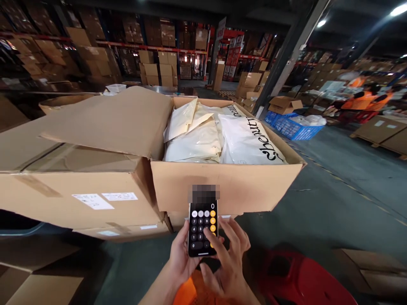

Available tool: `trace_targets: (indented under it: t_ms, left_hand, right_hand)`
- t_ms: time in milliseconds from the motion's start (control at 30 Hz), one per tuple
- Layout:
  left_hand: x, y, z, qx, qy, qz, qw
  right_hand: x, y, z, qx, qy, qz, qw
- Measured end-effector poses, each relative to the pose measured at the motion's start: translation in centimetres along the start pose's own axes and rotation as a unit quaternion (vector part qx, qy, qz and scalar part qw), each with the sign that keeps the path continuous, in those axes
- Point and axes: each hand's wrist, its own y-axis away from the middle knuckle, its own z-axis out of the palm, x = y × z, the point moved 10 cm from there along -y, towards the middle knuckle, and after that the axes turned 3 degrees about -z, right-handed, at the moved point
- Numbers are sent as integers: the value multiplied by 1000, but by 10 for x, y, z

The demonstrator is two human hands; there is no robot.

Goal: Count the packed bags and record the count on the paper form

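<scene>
My left hand [182, 253] is closed around a smartphone [197, 250], held upright at the bottom centre. Its screen shows a calculator keypad with a 0 on the display; the top part is blurred out. Over the screen, my right hand [231, 262] has its fingers spread, the index fingertip at the number keys. Whether that fingertip touches the glass I cannot tell. Just beyond the phone stands an open cardboard box [222, 182] filled with white plastic packages [249, 140] and cream-coloured packages [193, 144]. Black lettering runs across the white ones.
To the left, a closed carton [63, 182] with white labels adjoins the open box under its raised flap [111, 118]. A red plastic stool [305, 279] is at lower right. Blue crates [295, 127] stand by a pillar [286, 63]. Orange-clad people [365, 101] are far right.
</scene>
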Motion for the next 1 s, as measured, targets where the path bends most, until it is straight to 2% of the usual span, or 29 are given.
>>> trace_targets:
  t_ms: [167, 367, 500, 633, 800, 1000]
  left_hand:
    - [1, 3, -2, 22, 22, -9, 999]
    - [2, 2, -3, 31, 47, -12, 998]
    - [2, 4, 2, -5, 13, -2, 1000]
    - [5, 6, 6, -34, 1, 18, 999]
    - [8, 9, 15, -74, -4, 22, 997]
    - [13, 10, 17, -72, -7, 28, 997]
  right_hand:
    - [5, 7, 6, -29, 9, 20, 999]
    - [-11, 2, 10, -49, 1, -19, 999]
    - [-3, 4, 7, -35, 22, 7, 999]
    - [11, 7, 10, -59, 40, 52, 996]
    - [9, 10, -14, 51, 26, 42, 997]
    - [9, 14, -18, 59, 9, 30, 998]
